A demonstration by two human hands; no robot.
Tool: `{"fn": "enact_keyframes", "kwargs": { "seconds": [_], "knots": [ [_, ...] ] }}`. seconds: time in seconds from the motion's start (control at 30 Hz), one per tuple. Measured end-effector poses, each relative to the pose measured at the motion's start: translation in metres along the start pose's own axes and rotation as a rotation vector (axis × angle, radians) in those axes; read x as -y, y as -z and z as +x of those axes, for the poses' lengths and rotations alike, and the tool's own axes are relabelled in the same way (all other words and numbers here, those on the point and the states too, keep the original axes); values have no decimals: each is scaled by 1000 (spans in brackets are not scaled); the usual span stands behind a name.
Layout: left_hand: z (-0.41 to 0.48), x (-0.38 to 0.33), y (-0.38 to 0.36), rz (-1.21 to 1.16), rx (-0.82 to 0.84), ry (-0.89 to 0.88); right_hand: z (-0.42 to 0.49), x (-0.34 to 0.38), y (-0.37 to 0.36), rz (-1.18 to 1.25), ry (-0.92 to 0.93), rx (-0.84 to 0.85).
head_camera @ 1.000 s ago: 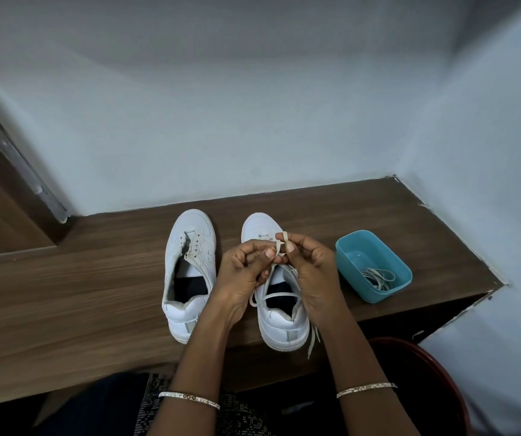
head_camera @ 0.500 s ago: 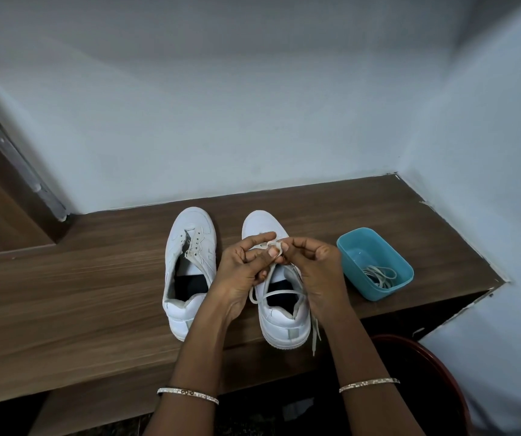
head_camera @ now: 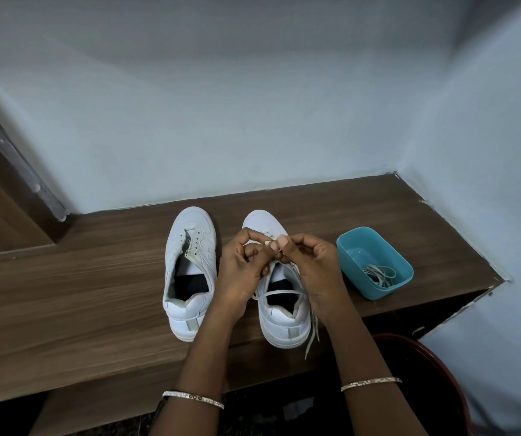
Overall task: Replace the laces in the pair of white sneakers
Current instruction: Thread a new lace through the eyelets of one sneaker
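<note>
1. Head view: I see the wooden bench [head_camera: 95, 309] carrying both sneakers, the bare sneaker [head_camera: 187, 225] beside the part-laced sneaker [head_camera: 284, 325].
2. Blue tub [head_camera: 375, 292] near them holds spare laces [head_camera: 378, 273].
3. My left hand [head_camera: 240, 272] and right hand [head_camera: 312, 269] both pinch the lace [head_camera: 279, 292] over the eyelets; I'd keep it flat and pull evenly.

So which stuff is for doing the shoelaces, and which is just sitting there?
For the job: left sneaker, right sneaker, the lace pinched by left hand and right hand, teal tub, loose laces inside it.
Just there: wooden shelf, dark red round thing.
</note>
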State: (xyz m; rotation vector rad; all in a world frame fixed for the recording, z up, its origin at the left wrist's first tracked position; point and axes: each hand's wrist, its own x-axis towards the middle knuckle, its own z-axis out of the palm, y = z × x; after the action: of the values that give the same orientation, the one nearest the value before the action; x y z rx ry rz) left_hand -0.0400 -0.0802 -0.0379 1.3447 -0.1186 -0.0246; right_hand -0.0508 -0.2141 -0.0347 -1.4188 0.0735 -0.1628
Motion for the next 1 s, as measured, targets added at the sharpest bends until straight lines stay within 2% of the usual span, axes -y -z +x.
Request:
{"fn": "enact_keyframes", "kwargs": {
  "seconds": [0.17,0.23,0.33,0.47,0.63,0.87,1.0],
  "knots": [
    [-1,-1,3,-22,83,26,2,-7,-5,26,-31,-99],
    [0,3,6,138,47,-34,2,-8,-5,43,-62,-109],
    [0,7,6,472,-54,-233,3,-8,-5,61,-85,-113],
    [-3,2,2,684,-25,-450,5,-7,-5,118,-121,-155],
    [-2,3,7,891,-27,-563,5,-10,-3,145,-111,-185],
    [-1,4,0,1212,-32,-574,10,-6,2,85,-46,-93],
    [-4,4,-3,1317,-62,-516,9,-1,8,15,-32,-52]
  ]
}}
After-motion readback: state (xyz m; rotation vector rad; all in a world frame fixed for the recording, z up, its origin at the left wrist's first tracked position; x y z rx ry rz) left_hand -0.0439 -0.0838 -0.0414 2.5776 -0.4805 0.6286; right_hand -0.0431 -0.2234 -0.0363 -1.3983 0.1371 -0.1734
